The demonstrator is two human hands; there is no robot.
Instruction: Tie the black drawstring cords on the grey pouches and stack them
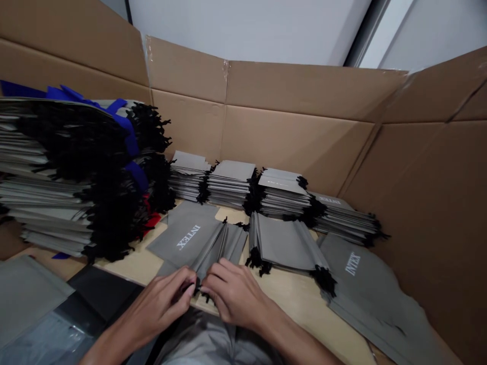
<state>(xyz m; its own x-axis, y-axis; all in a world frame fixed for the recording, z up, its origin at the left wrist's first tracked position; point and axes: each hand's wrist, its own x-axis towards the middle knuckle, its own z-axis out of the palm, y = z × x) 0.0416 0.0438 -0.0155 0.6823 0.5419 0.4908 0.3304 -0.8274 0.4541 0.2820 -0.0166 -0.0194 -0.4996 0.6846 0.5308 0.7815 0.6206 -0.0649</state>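
My left hand (pixel 171 294) and my right hand (pixel 234 291) are close together at the front edge of the table. Both pinch a short black drawstring (pixel 198 285) at the near end of a grey pouch, its ends partly hidden by my fingers. Several grey pouches (pixel 233 241) stand on edge just beyond my hands. To their left a grey pouch printed INTEX (pixel 177 233) lies flat. A bundle of grey pouches (pixel 285 241) with black cord ends is right of my right hand.
Stacked grey pouches (pixel 233 185) line the back, against a cardboard wall (pixel 297 137). Tall piles with black cords (pixel 102 167) and blue straps (pixel 131 134) rise at left. Loose INTEX pouches (pixel 369 289) spread at right. A clear plastic bag (pixel 45 334) lies lower left.
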